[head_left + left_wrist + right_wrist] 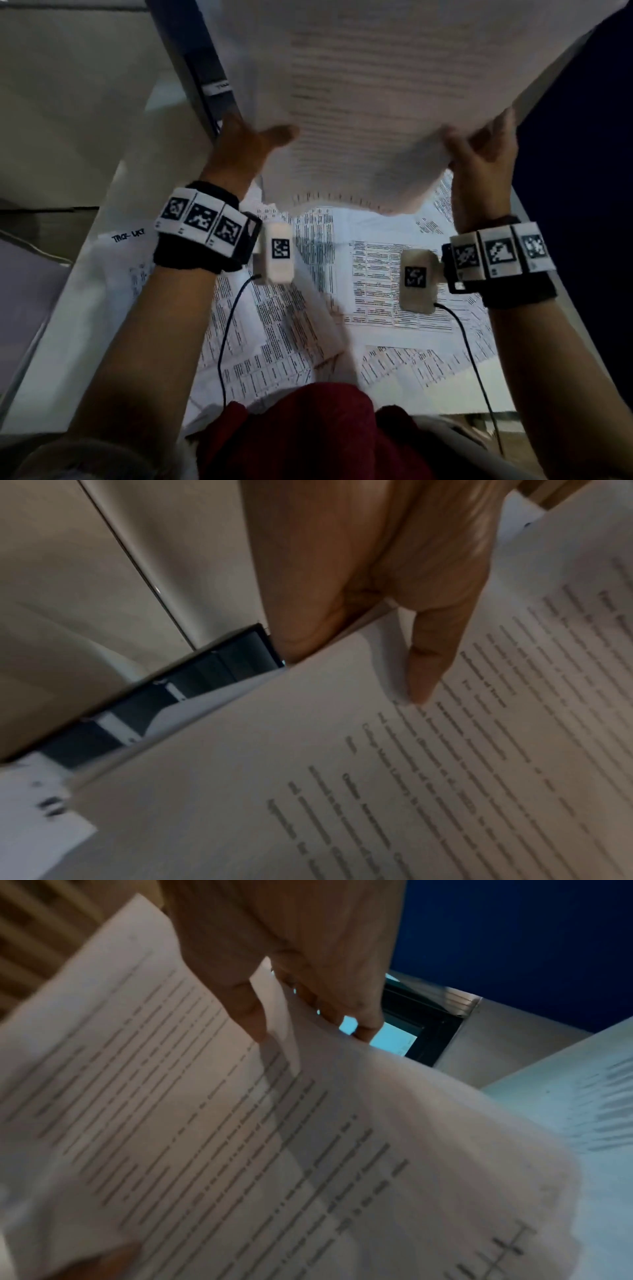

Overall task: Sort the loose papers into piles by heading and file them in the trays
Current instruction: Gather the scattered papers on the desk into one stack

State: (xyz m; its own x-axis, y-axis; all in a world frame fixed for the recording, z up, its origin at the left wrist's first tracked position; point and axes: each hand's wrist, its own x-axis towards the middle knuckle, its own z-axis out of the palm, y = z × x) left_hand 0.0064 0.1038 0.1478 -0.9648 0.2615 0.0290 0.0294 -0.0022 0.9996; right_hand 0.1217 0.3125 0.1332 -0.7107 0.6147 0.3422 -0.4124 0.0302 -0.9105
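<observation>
Both left hand point(245, 147) and right hand point(479, 154) pinch floppy sheet point(376, 85) near edge, above loose papers point(342, 291); light, creases easily

We see a sheet of paper point(376, 85) raised above the desk point(85, 325), our left hand point(246, 147) at its left edge and our right hand point(479, 150) at its near right corner. Under it, loose papers point(376, 291) overlap across the middle of the desk toward its near edge. A tray stack point(205, 78) stands behind our left hand, at the far left of the desk, beside the sheet's left edge.
</observation>
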